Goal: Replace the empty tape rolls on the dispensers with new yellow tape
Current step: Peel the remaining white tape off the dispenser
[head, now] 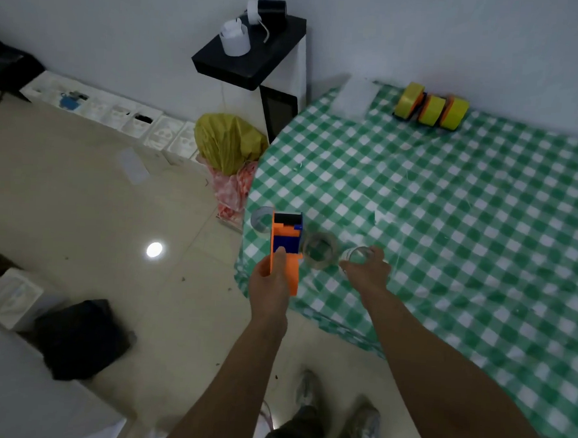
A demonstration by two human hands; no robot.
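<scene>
On the floor to the left, a yellow bag [229, 144] stands against the table [483, 230], which has a green checked cloth. At the table's near left corner, the left hand [270, 280] grips an orange and blue dispenser [288, 242] upright, thumb pressed on its blue part. A grey roll [260, 218] lies just behind it on the corner. A clear roll [319, 251] sits just right of the dispenser. Beside that, the right hand [369, 271] curls its fingers round another empty roll [360, 255] on the cloth. Three yellow tapes [431, 107], on orange dispensers, stand in a row at the far edge.
</scene>
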